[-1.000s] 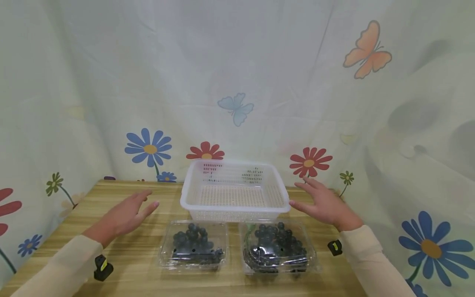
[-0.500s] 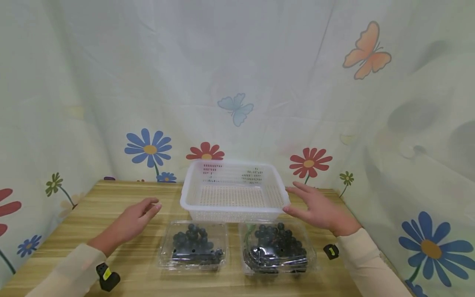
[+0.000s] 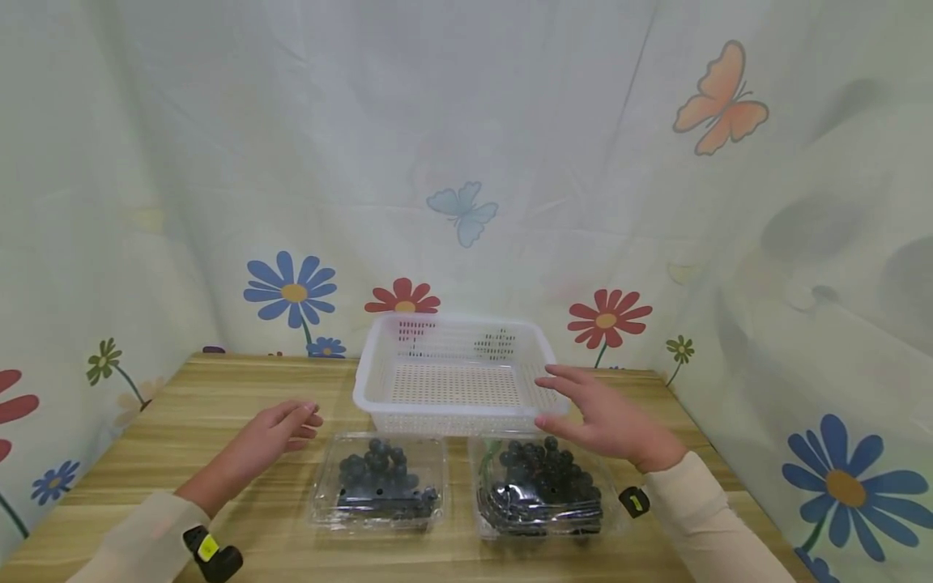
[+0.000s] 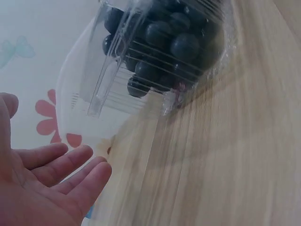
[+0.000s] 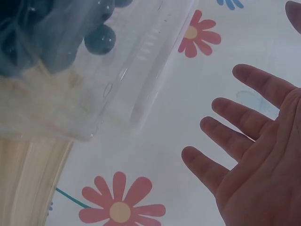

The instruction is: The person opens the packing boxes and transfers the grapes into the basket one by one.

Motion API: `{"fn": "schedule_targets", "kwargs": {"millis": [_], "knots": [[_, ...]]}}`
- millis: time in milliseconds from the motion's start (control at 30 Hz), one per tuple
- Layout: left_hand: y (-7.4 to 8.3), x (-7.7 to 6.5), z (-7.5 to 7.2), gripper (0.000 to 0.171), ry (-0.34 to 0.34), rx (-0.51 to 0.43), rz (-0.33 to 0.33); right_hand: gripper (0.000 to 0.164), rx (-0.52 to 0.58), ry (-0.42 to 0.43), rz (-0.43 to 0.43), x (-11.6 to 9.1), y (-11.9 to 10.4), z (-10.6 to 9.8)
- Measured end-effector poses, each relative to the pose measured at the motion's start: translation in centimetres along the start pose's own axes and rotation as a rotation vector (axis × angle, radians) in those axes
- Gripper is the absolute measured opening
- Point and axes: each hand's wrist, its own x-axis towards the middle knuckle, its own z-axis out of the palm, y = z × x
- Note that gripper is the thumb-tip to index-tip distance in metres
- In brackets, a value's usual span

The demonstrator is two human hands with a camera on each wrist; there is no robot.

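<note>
Head view: right hand's drifted in across the basket's right end, left hand's nearer the grape boxes on the table, so they look reachable; left wrist: fingers loose, empty; right wrist: fingers spread wide, nothing held

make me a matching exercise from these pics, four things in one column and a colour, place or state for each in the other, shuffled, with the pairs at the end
Things
1. basket
2. grapes
3. left hand
4. tabletop

Descriptions
A. dark, inside clear boxes
B. wood-grained, beneath the boxes
C. holding nothing, to the left of both boxes
D. white, with rows of small holes

Right pairs: 1-D, 2-A, 3-C, 4-B
</note>
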Motion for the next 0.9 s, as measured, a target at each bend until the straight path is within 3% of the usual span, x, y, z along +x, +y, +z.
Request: {"fn": "schedule_targets", "kwargs": {"millis": [200, 500, 900], "knots": [[-0.4, -0.3, 0.4, 0.072, -0.032, -0.106, -0.057, 0.070, 0.004, -0.021, -0.029, 0.3, -1.0, 0.4], [-0.4, -0.2, 1.1, 0.074, -0.072, -0.126, -0.105, 0.065, 0.025, -0.050, -0.103, 0.7, -2.5, 0.7], [-0.8, -0.6, 1.3, 0.068, -0.185, -0.232, -0.117, 0.061, 0.111, -0.073, -0.145, 2.0, -4.3, 1.0]]}}
